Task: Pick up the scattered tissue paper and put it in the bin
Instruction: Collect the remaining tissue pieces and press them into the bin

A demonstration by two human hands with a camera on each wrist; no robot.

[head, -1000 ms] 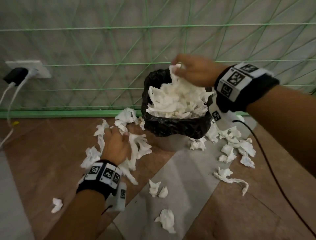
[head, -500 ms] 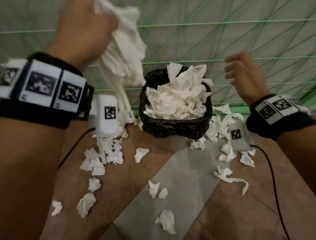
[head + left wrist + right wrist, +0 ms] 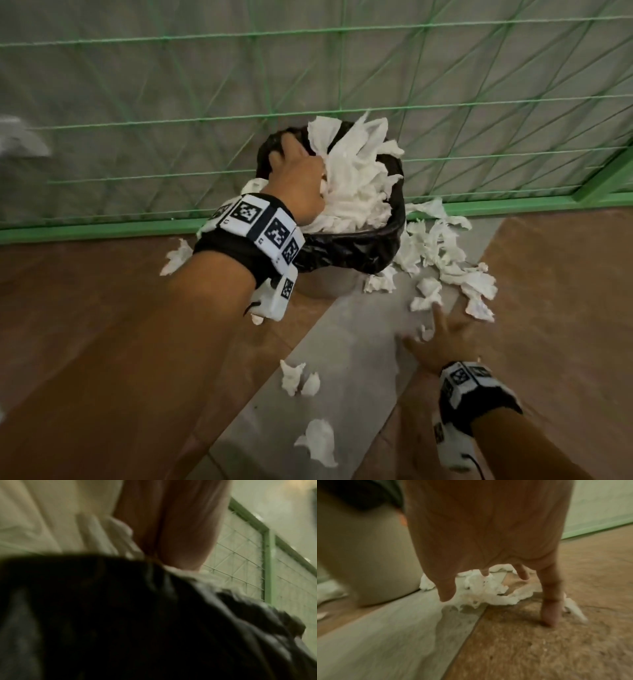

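A brown floor [image 3: 102, 308] with one grey plank [image 3: 342, 342] running across it meets a green wire fence [image 3: 342, 113] at its far edge. The bin [image 3: 349, 251], lined with a black bag, stands on the floor against the fence and is heaped with tissue [image 3: 352, 185] that rises above its rim. The left hand [image 3: 298, 181] is over the bin's left side, pressed against the heap; its fingers reach down out of sight among the paper, so I cannot tell whether they clutch any. The left wrist view is blurred and shows only black bag, pale paper and skin. The right hand [image 3: 440, 337] is low over the floor to the right of the bin, its fingers [image 3: 550, 601] spread apart and straight, one tip on the brown boards, holding nothing. A scrap [image 3: 481, 593] lies just ahead of them, under the palm. More scraps [image 3: 442, 253] lie scattered on the floor right of the bin, a few [image 3: 298, 378] sit on the grey plank nearer the person, and one [image 3: 176, 257] lies left of the bin by the fence.
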